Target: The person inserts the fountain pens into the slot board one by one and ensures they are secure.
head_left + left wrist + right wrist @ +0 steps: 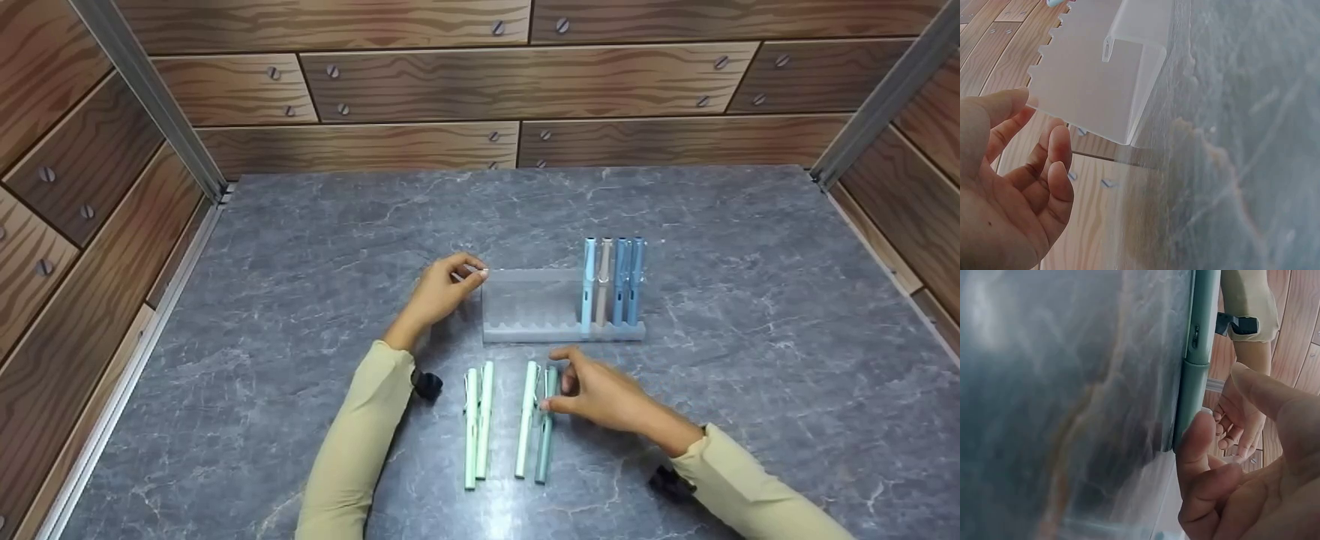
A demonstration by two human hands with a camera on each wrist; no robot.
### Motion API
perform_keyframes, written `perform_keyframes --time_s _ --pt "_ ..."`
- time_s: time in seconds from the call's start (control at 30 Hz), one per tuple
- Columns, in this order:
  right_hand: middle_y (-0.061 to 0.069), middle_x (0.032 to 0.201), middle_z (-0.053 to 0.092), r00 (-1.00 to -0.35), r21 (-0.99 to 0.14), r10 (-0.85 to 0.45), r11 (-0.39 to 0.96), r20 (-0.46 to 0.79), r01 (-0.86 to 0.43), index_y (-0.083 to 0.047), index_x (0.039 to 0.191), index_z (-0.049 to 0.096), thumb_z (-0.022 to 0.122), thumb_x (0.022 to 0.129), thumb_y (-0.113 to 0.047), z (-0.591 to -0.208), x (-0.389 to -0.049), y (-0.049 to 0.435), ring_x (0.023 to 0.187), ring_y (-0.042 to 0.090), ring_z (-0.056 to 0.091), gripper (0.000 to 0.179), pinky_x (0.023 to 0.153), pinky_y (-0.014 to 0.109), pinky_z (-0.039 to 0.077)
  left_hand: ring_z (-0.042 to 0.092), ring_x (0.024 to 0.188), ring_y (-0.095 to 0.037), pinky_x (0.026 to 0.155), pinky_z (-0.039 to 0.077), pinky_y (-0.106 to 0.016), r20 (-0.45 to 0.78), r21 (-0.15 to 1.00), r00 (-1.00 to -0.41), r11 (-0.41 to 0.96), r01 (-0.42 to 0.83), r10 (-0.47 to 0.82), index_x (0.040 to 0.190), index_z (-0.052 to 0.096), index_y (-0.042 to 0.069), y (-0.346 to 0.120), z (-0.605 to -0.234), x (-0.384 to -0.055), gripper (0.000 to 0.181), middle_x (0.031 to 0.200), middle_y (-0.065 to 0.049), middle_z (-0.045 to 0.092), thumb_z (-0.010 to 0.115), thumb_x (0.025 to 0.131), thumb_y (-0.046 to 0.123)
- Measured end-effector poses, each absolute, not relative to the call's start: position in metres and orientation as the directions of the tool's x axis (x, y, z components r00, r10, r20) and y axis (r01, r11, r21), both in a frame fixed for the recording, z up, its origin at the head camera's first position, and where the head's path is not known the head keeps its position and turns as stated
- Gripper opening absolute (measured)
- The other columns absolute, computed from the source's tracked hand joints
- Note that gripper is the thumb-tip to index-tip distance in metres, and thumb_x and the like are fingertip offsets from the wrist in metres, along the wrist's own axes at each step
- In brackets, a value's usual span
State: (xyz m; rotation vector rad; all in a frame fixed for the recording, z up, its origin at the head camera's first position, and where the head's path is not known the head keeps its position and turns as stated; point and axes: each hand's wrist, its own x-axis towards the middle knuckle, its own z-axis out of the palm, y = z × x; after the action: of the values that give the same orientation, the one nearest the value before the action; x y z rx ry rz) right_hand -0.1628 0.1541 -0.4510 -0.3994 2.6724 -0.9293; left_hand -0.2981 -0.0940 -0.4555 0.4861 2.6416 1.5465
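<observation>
A clear acrylic pen stand stands in the middle of the table. My left hand pinches its upper left corner between thumb and forefinger; the left wrist view shows that hand's other fingers loosely bent below the corner. At the stand's right end are a light blue pen, a grey pen and two darker blue pens, all upright. My right hand is around the upper end of a dark green pen lying on the table, thumb and forefinger spread apart.
Left of the dark green pen lie three pale green pens, roughly parallel, two of them close together. The grey marbled table is bounded by wood-patterned walls with metal posts at the corners.
</observation>
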Motion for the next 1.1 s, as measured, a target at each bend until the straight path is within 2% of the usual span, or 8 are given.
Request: perform_keyframes --time_s 0.3,0.67,1.1 --pt "0.001 0.086 0.06 -0.915 -0.614 -0.351 0.772 -0.198 -0.163 -0.006 0.132 0.049 0.078 0.078 -0.042 -0.4534 -0.1632 0.1546 0.068 0.012 0.05 0.071 0.06 0.028 0.042 0.055 0.064 -0.01 0.055 0.044 -0.024 0.123 0.868 -0.946 0.429 0.248 0.299 0.107 0.069 0.013 -0.0949 -0.4567 -0.2973 0.02 0.083 -0.005 0.064 0.062 0.094 0.027" --pt "0.0 0.084 0.058 -0.914 -0.57 -0.312 0.813 -0.261 -0.115 -0.008 0.134 0.049 0.079 0.076 -0.043 -0.4519 -0.1649 0.1495 0.066 0.014 0.049 0.074 0.057 0.029 0.04 0.054 0.063 -0.009 0.055 0.044 -0.023 0.125 0.871 -0.948 0.425 0.247 0.293 0.106 0.069 0.012 -0.0944 -0.4568 -0.2974 0.019 0.082 -0.004 0.063 0.063 0.094 0.025" --pt "0.0 0.083 0.057 -0.912 -0.554 -0.323 0.821 -0.254 -0.137 -0.005 0.135 0.049 0.079 0.076 -0.044 -0.4554 -0.1675 0.1494 0.066 0.013 0.048 0.076 0.058 0.029 0.039 0.055 0.064 -0.01 0.055 0.044 -0.023 0.115 0.874 -0.947 0.423 0.239 0.298 0.109 0.069 0.01 -0.0942 -0.4552 -0.2977 0.022 0.084 -0.005 0.064 0.063 0.094 0.026"
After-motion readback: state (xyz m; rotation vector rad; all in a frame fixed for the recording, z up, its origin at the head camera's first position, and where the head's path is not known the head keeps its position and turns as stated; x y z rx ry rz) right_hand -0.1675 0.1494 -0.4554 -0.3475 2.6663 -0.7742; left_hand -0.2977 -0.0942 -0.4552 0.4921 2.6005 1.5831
